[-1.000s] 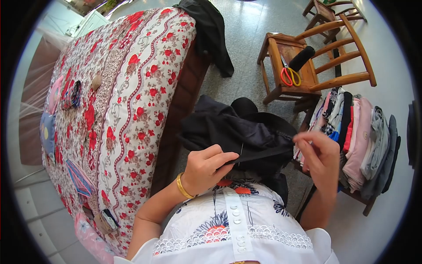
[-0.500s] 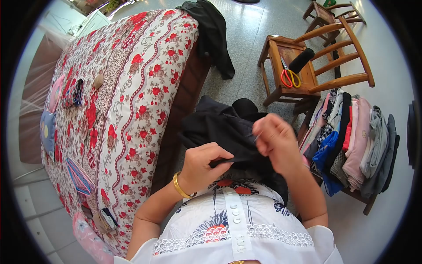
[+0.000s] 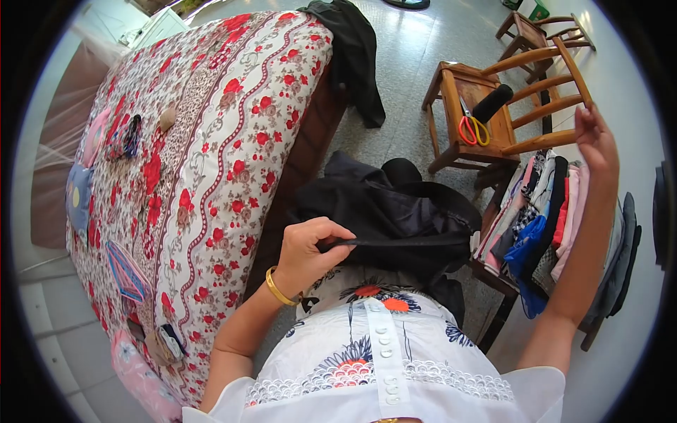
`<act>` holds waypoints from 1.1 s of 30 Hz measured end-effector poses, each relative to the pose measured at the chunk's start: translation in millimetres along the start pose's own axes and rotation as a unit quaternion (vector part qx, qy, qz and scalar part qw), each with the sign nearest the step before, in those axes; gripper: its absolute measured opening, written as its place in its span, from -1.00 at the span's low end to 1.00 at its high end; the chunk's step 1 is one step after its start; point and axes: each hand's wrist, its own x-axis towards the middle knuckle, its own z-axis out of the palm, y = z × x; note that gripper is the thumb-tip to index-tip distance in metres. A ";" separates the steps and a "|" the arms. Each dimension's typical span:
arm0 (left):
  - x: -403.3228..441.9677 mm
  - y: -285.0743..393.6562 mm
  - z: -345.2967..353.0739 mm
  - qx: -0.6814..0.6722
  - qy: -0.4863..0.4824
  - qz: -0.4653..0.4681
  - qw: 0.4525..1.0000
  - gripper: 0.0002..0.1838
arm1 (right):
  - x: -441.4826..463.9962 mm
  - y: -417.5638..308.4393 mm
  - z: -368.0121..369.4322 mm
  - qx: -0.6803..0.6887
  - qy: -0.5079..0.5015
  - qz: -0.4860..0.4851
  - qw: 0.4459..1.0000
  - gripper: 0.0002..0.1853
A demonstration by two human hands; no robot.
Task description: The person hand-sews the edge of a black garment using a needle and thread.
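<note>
Black cloth, apparently a garment (image 3: 402, 218), lies gathered over my lap. My left hand (image 3: 314, 248), with a gold bangle at the wrist, is closed on its near edge, which runs as a straight band to the right. A small whitish patch (image 3: 474, 243) shows at the band's right end. My right hand (image 3: 598, 141) is raised far out to the right, in front of the chair back. Its fingertips are drawn together; anything between them is too small to make out.
A wooden chair (image 3: 518, 137) holds scissors (image 3: 474, 130) with red and yellow handles and a black spool-like roll (image 3: 492, 103). Folded clothes (image 3: 539, 233) stand in a row at the right. At the left is a bed with a floral cover (image 3: 211, 176); dark cloth (image 3: 352, 56) hangs off its corner.
My right hand has swung from beside the garment out to the upper right; a thin, needle-like glint showed at its fingers before. My left hand keeps its hold, shifted slightly left.
</note>
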 end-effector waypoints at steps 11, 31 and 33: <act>-14.3 -9.0 -11.1 -0.002 0.016 -0.015 1.000 -0.85 | 81.7 -117.4 -154.2 -0.505 0.425 -0.290 0.693 -0.75; -12.2 1.6 -8.5 0.153 0.014 0.185 0.971 -0.68 | -119.3 208.6 154.8 -0.387 -0.487 -0.023 0.782 -0.90; -12.1 1.3 -9.3 0.151 0.014 0.184 0.971 -0.68 | -120.8 214.8 154.6 -0.379 -0.489 0.001 0.786 -0.93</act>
